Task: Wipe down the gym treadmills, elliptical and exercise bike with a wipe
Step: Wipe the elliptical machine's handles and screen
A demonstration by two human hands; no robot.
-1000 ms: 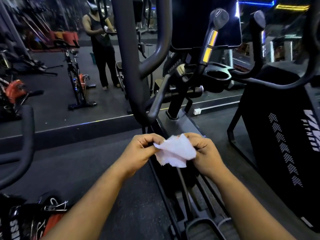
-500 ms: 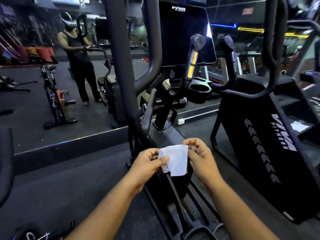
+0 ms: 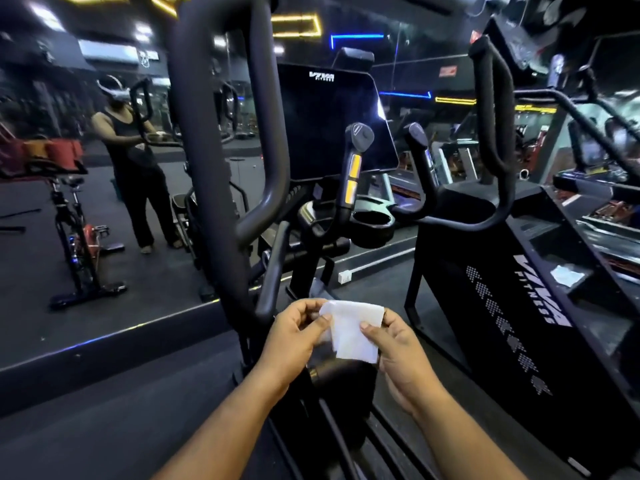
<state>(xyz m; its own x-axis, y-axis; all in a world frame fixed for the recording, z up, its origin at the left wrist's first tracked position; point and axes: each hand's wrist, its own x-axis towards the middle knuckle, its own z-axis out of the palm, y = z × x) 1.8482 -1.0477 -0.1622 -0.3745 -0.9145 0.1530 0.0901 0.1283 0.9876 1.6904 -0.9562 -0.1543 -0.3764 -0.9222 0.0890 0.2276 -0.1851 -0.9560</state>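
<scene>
Location type: commercial gym. Indicators follow. An elliptical (image 3: 263, 188) with long curved handlebars stands directly ahead; its dark console (image 3: 332, 123) bears a fitness brand logo, with a cup holder (image 3: 372, 220) just below. A second black machine (image 3: 512, 306) at right carries the same brand lettering on its side panel. A wall mirror (image 3: 104, 202) at left reflects an exercise bike (image 3: 78, 237) and a standing person (image 3: 133, 161) wearing a head rig. The floor (image 3: 114, 410) is dark rubber matting. Coloured light strips (image 3: 298, 26) run across the ceiling. More machines fill the right background, blurred.
</scene>
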